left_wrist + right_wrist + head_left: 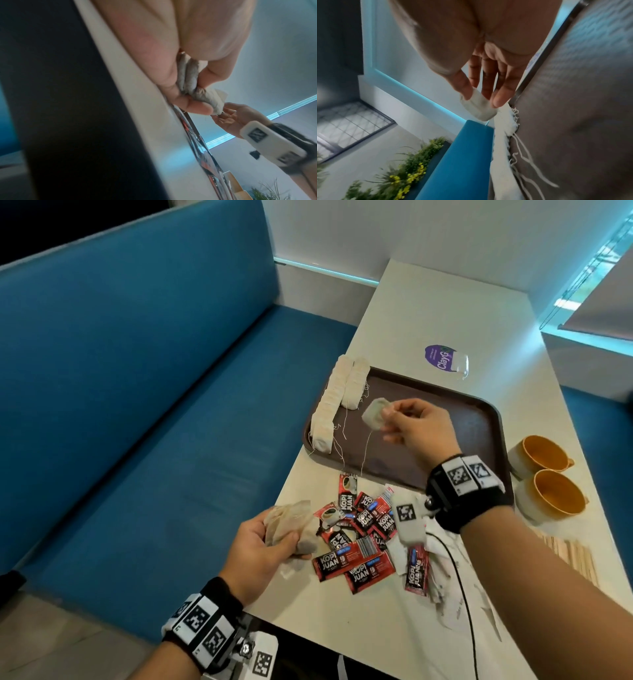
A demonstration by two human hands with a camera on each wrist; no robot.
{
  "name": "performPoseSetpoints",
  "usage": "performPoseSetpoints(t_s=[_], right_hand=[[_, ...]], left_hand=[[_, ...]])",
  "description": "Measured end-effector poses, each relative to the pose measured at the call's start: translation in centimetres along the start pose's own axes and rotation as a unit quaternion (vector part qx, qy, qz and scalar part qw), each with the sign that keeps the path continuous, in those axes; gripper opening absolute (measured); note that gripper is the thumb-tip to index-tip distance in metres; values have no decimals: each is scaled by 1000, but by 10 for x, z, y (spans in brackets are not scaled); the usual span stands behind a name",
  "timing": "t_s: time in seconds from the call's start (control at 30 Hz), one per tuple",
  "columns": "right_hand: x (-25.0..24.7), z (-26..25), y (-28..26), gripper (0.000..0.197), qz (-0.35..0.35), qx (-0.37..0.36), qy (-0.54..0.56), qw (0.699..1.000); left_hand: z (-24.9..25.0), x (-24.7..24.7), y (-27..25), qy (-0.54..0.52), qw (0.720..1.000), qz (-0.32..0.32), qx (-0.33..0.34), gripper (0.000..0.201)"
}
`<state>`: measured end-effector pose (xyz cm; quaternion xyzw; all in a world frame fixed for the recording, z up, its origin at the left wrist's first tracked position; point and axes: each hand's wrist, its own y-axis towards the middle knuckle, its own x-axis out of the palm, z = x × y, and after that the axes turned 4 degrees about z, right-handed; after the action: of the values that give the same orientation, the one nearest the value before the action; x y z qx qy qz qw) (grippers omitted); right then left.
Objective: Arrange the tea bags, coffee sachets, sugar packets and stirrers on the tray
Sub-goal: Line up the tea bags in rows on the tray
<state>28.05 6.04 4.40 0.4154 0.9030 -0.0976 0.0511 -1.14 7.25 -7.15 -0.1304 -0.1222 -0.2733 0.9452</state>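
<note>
Over the brown tray (476, 419) my right hand (407, 422) pinches one round tea bag (375, 414), its string hanging down; the right wrist view shows that tea bag (477, 106) between thumb and fingers. Two rows of tea bags (337, 398) lie along the tray's left side. My left hand (267, 546) grips a bunch of tea bags (291, 525) at the table's left edge; in the left wrist view the bunch (192, 81) is squeezed between thumb and fingers. Red coffee sachets (363, 539) lie scattered on the table in front of the tray. Wooden stirrers (575, 556) lie at the right.
Two orange-lined cups (548, 477) stand right of the tray. A purple-labelled clear pack (445, 359) lies behind it. White paper packets (442, 573) and a black cable (462, 587) lie under my right forearm. A blue bench (154, 405) runs along the table's left side.
</note>
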Motion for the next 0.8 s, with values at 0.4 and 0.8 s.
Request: performPoseSetpoints(t_s=[0.4, 0.8], right_hand=[[51, 25, 95, 9, -154, 72, -220, 960], [57, 29, 136, 40, -12, -52, -298, 953]], left_hand=[[7, -1, -3, 44, 999, -2, 8, 10], [17, 3, -5, 34, 999, -12, -11, 14]])
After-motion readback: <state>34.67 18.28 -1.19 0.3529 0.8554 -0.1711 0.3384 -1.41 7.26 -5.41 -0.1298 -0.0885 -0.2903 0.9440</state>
